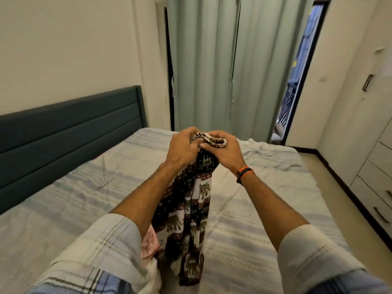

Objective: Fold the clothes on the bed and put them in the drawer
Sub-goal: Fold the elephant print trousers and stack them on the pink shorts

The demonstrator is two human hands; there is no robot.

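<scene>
Elephant-print trousers (188,211): dark, white and maroon, held up at centre, waistband bunched, legs hanging toward 6 o'clock over the bed (254,219). Left hand (182,148) and right hand (224,148): both grip the waistband, touching. Pink cloth (149,245): under the left forearm. Drawers (379,187): at 3 o'clock.

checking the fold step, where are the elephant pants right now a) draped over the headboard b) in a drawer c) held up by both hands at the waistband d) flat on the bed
c, both the left hand and right hand grip the bunched waistband of the pants, which hang down above the bed.
</scene>
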